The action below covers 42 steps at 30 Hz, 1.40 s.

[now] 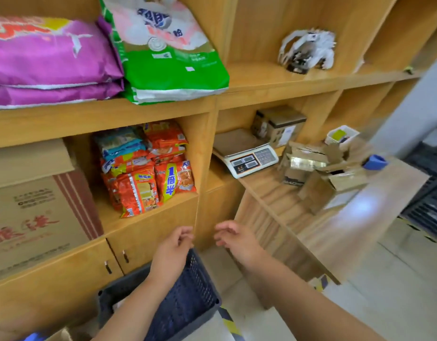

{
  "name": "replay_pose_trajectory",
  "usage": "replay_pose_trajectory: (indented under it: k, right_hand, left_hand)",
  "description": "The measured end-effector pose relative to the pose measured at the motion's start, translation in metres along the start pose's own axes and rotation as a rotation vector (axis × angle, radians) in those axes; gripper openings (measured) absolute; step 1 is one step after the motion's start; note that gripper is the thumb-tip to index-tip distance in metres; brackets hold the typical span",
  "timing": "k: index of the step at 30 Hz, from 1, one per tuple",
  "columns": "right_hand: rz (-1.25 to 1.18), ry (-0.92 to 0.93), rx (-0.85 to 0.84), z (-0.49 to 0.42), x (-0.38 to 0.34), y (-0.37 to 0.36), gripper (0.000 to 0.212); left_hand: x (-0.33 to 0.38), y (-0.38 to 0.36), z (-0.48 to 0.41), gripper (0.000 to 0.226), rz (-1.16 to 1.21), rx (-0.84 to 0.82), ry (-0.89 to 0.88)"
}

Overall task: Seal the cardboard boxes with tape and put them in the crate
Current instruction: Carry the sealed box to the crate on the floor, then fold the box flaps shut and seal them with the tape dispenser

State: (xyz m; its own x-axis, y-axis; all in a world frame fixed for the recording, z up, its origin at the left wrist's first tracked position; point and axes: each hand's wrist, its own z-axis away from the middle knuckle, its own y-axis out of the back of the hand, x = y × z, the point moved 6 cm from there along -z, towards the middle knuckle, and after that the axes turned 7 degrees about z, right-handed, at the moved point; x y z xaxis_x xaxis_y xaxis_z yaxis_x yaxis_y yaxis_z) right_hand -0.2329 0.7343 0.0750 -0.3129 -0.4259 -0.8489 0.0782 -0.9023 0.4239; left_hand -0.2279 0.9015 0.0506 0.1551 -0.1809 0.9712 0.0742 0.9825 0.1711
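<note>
Crate [188, 303]: bottom centre of frame, under the left forearm.
Left hand [173, 252]: above the crate rim, fingers loosely curled, holding nothing.
Right hand [237, 239]: just beside it, also loosely curled and empty.
Cardboard boxes [318, 173]: right of centre on the wooden counter, jumbled together, flaps up, unsealed.
Judgement: light and stiff-walled, with floppy flaps. Grip across opposite side walls and press the flaps flat before taping.
Blue object [376, 162]: right of the pile, too blurred to identify.
</note>
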Motion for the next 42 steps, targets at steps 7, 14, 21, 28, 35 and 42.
replay_pose_trajectory:
  k: [7, 14, 21, 28, 35, 42]
  right_hand:
    - [-0.162, -0.007, 0.233, 0.052, 0.044, 0.116, 0.017]
    - [-0.187, -0.055, 0.429, 0.098, 0.12, 0.255, 0.02]
    - [-0.135, -0.071, 0.466, 0.131, 0.209, 0.398, 0.022]
    - [-0.092, -0.065, 0.419, 0.132, 0.255, 0.495, 0.019]
    - [-0.112, -0.037, 0.419, 0.095, 0.276, 0.554, 0.02]
    - [-0.121, -0.025, 0.38, 0.035, 0.297, 0.612, 0.02]
  left_hand:
    - [0.025, -0.118, 0.013, 0.026, -0.018, -0.226, -0.018]
    - [0.058, -0.257, 0.024, 0.025, -0.07, -0.364, -0.069]
    - [0.098, -0.418, 0.058, 0.026, 0.026, -0.341, -0.077]
    - [0.126, -0.502, 0.07, 0.017, -0.015, -0.311, -0.077]
    - [0.147, -0.543, 0.038, 0.018, -0.027, -0.197, -0.114]
    - [0.155, -0.59, -0.028, 0.022, 0.097, -0.067, -0.08]
